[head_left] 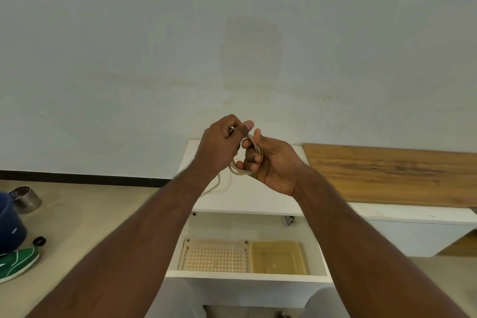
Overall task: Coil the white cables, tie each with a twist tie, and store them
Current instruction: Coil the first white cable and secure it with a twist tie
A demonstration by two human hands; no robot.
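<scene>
Both hands raised in front of a plain pale wall (232, 33) with faint stains; dark skirting strip (77, 178) along its base on the left. Left hand (219, 147) has fingers curled, thumb pressed over the top of the white cable (241, 171) loops. Right hand (271, 165) is palm-up, fingers curled through the coil, gripping it. Coil sits between the two hands, above the white cabinet top (245, 196); a loose length of cable hangs down from the left hand and touches that top. Below, open drawer (245, 276) holds a perforated beige basket (214, 255) on the left and a translucent yellow tub (278, 255) just beside it on the right. Wood-grain board (387, 173) lies on the white unit to the right. Beige floor (77, 214) at left has a metal tin (25, 199), a blue container (7, 224), a green shoe (15, 263), a small black cap (39, 241).
</scene>
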